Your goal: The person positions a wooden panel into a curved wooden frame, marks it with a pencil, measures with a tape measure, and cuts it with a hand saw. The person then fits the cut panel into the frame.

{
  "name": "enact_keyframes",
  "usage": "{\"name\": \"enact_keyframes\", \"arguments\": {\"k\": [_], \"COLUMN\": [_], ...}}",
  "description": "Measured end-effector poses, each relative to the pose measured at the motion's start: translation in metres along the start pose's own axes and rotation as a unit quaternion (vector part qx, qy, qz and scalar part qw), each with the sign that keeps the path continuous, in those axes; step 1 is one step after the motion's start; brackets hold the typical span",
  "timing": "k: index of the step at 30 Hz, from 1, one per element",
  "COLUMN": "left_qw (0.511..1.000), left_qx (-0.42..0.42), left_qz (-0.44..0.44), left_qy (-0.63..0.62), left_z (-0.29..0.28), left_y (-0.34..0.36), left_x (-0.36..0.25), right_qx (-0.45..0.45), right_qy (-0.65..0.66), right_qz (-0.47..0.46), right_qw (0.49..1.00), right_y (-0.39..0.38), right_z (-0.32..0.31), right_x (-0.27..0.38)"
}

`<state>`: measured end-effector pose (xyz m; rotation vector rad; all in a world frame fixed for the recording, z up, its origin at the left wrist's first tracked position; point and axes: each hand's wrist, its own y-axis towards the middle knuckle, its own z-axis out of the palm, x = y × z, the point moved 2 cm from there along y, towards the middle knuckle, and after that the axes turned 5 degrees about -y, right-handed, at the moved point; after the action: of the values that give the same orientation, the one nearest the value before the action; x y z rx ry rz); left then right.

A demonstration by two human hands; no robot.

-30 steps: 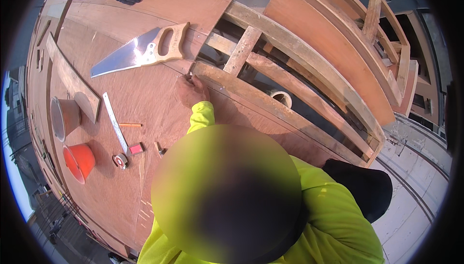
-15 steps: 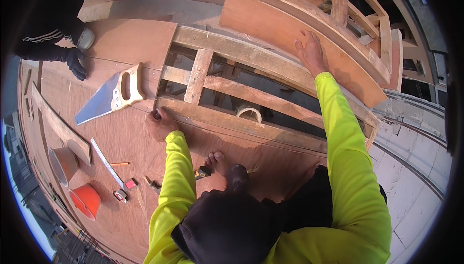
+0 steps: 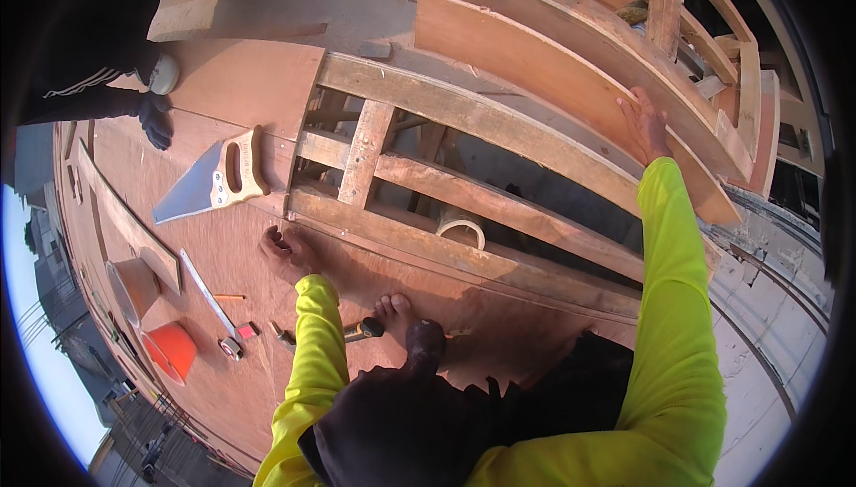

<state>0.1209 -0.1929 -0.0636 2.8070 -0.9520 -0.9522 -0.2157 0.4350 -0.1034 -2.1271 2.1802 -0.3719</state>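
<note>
Loosely curled and a little apart, the fingers of my left hand [image 3: 290, 257] hover over or rest on the plywood sheet [image 3: 357, 277], just below the corner of the wooden frame [image 3: 401, 224]. Nothing shows in them. My right hand [image 3: 644, 126] grips a long plywood strip [image 3: 526, 54] toward its right end, fingers reaching its upper edge. The strip leans along the far side of the frame. Left of the frame lies a handsaw [image 3: 218, 177] with a wooden handle. A dark opening with a round pipe end [image 3: 462, 230] shows between the frame's bars.
A co-worker's gloved hand [image 3: 155, 121] is at the upper left. On the plywood lie a tape measure [image 3: 230, 347], a metal ruler [image 3: 203, 286], a pencil [image 3: 229, 297], an orange bucket [image 3: 171, 350] and a pale bucket [image 3: 134, 291]. A yellow-and-black tool handle [image 3: 364, 330] lies by my foot.
My left hand has drawn back from the frame's corner. My right hand has moved right along the plywood strip, which now stands tilted more upright. The view has shifted slightly.
</note>
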Motion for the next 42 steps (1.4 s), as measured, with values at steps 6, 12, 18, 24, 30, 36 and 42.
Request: {"name": "enact_keyframes", "arguments": {"k": [6, 12, 18, 24, 30, 36, 42], "left_qw": [0.992, 0.908, 0.729, 0.667, 0.569, 0.587, 0.769], "left_qx": [0.002, 0.102, 0.122, 0.076, 0.109, 0.115, 0.208], "left_qz": [0.089, 0.001, -0.01, -0.083, -0.191, -0.371, -0.423], "left_qy": [-0.085, -0.407, -0.674, -0.736, -0.792, -0.711, -0.431], "left_z": [0.012, 0.015, -0.042, -0.093, -0.092, -0.051, -0.03], "left_y": [0.013, 0.067, 0.136, 0.153, 0.117, 0.022, -0.057], "left_x": [-0.044, -0.139, -0.252, -0.262, -0.194, -0.101, -0.031], "right_qx": [-0.15, -0.254, -0.227, -0.165, -0.017, 0.12, 0.229], "right_qy": [0.055, 0.234, 0.21, 0.162, 0.174, 0.147, 0.093], "right_qz": [-0.177, -0.241, -0.339, -0.402, -0.333, -0.256, -0.242], "right_qw": [0.971, 0.907, 0.889, 0.886, 0.927, 0.948, 0.938], "right_y": [-0.018, -0.028, -0.043, -0.074, -0.122, -0.174, -0.206], "right_z": [-0.056, -0.155, -0.244, -0.292, -0.282, -0.22, -0.14], "right_x": [0.032, 0.08, 0.135, 0.175, 0.188, 0.182, 0.171]}}
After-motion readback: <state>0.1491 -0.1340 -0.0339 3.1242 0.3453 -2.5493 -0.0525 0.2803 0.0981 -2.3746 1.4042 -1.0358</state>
